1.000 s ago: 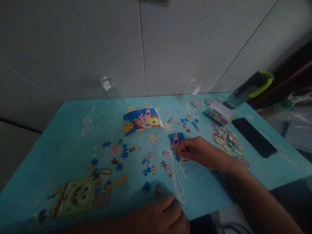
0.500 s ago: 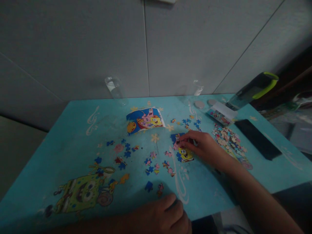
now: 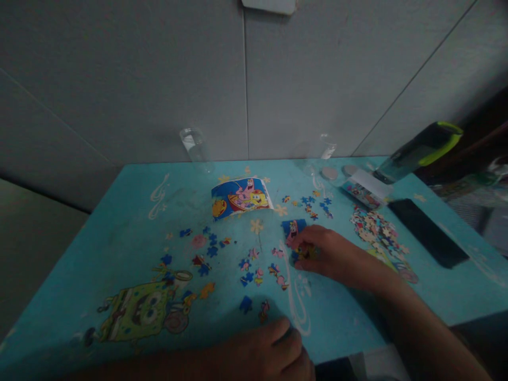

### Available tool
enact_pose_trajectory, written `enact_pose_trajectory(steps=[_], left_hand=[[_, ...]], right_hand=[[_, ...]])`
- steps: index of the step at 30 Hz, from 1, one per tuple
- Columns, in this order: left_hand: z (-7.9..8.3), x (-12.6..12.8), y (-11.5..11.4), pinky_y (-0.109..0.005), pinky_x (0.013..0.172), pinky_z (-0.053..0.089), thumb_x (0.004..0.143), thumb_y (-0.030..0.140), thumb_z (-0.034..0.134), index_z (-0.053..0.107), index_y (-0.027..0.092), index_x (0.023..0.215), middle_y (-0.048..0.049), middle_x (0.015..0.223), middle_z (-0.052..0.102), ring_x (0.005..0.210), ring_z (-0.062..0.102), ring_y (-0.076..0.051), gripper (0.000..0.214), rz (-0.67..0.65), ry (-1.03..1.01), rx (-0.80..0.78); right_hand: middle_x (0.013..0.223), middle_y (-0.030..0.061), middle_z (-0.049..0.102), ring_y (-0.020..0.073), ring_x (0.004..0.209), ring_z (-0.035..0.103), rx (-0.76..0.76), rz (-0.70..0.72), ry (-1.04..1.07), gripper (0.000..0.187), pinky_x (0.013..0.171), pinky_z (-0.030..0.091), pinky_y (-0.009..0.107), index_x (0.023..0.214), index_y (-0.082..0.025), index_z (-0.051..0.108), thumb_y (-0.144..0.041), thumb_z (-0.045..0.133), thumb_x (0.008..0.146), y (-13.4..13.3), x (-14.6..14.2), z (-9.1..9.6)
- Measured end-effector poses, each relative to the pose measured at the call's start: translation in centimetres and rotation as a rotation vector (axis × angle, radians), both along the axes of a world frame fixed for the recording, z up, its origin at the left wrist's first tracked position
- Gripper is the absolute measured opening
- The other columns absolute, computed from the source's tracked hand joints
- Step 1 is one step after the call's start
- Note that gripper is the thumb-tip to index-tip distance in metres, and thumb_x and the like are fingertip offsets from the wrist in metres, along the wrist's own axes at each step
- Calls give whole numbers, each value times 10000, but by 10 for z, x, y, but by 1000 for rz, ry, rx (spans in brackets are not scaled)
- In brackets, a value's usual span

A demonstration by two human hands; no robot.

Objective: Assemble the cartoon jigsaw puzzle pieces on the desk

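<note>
My right hand lies on a small joined patch of puzzle near the middle of the blue table, its fingers curled and pressed down on the patch's lower half. My left hand rests at the table's near edge with fingers curled under, nothing visible in it. Several loose puzzle pieces lie scattered just left of the right hand. The printed reference picture sits curled farther back.
A heap of unsorted pieces lies to the right, beside a black phone and a small puzzle box. Two clear cups stand at the back edge against the wall. A green-trimmed bottle leans at the far right.
My right hand moved up over the patch's top, then came back down onto its lower half. The view has shifted slightly. My left hand has stayed put.
</note>
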State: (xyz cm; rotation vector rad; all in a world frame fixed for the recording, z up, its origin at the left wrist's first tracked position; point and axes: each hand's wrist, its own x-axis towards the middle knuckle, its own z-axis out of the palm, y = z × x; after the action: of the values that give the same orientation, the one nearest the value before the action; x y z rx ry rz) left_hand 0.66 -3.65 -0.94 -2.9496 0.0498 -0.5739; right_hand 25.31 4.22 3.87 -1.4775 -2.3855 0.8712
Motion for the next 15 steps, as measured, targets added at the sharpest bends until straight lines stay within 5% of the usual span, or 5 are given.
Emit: enact_pose_trajectory(steps=[9, 15], left_hand=[[0, -1, 1, -309, 766, 527, 984, 263, 615, 719, 186, 1049, -27, 925, 668, 850, 615, -164, 145, 5, -32, -12], [-11, 2, 2, -301, 693, 494, 935, 267, 685, 711, 185, 968, 0, 837, 615, 784, 580, -156, 93, 1, -82, 40]], right_hand=[[1054, 18, 688, 188, 984, 623, -29, 67, 8, 158, 871, 475, 320, 1024, -242, 689, -303, 749, 892, 1, -4, 3], [939, 3, 722, 149, 799, 643, -160, 19, 248, 110, 721, 504, 283, 984, -239, 708, -337, 662, 963, -1, -4, 8]])
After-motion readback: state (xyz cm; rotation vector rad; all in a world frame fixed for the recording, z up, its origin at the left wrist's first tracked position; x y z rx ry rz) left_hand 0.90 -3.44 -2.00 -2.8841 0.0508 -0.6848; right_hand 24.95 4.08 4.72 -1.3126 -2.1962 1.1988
